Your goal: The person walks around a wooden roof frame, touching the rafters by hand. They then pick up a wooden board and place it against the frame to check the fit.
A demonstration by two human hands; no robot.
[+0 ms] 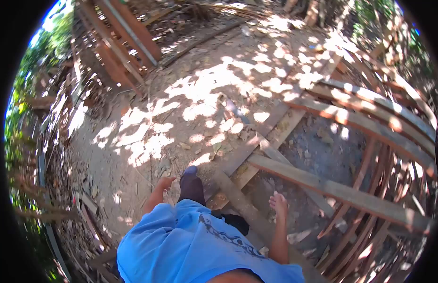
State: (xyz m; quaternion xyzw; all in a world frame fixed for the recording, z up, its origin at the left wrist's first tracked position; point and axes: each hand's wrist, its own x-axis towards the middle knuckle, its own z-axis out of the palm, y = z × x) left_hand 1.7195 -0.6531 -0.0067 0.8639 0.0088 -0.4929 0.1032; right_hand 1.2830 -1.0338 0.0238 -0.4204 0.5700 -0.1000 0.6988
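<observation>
My left hand hangs beside my dark trouser leg, fingers loosely apart and nothing seen in them. On the other side, my right hand is held over the dark ground near the crossed wooden planks, touching none of them. Its fingers are curled in; whether anything small is inside cannot be made out. A long wooden beam runs from the middle to the right, just beyond this hand. A blue shirt covers my body.
Planks cross on the ground ahead. Curved boards and thin strips lie at the right. Reddish-brown boards stand at the upper left. A short stick-like piece lies on the sunlit dirt. Branches and debris line the left.
</observation>
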